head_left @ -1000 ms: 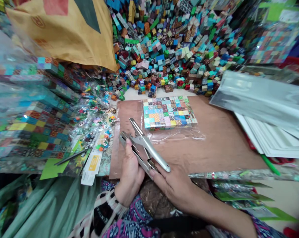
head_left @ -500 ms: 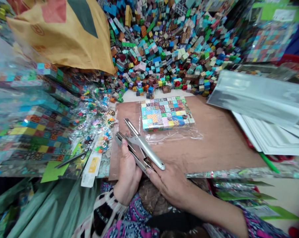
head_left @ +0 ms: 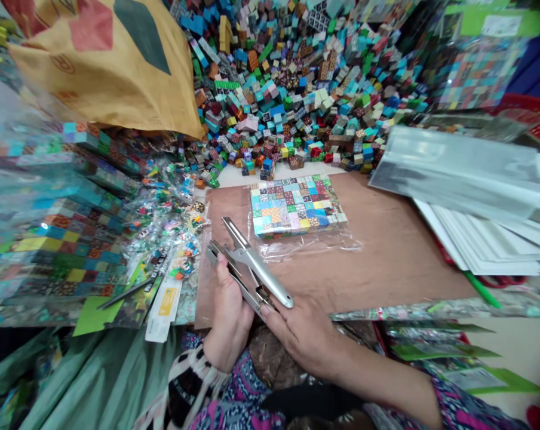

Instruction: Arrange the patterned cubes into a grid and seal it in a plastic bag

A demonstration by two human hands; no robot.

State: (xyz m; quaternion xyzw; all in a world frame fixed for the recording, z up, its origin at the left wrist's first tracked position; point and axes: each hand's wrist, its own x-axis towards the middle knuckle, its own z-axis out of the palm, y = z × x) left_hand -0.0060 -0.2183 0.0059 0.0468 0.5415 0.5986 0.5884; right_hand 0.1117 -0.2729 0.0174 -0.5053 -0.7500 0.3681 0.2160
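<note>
A silver stapler [head_left: 263, 272] lies between my hands, its jaws spread wide apart and pointing away to the left. My left hand [head_left: 229, 304] is closed round the lower arm, thumb on top near the front. At the hinge end, my right hand [head_left: 301, 328] grips the stapler, its thumb by the open rear; its other fingers are partly hidden. Just beyond, a clear plastic bag [head_left: 312, 246] holds a flat block of small patterned cubes [head_left: 297, 206] on the brown board [head_left: 386, 239].
A heap of loose coloured cubes [head_left: 292, 89] covers the back. At left are a yellow bag [head_left: 117, 77], stacked cube packs [head_left: 68, 245] and small bagged figures [head_left: 162, 203]. White cards [head_left: 476, 236] under plastic sleeves [head_left: 462, 170] lie at right, beside a green pen [head_left: 482, 289].
The view has shifted slightly. Both hands keep the opened stapler in almost the same place and pose; the bagged block has stayed on the board.
</note>
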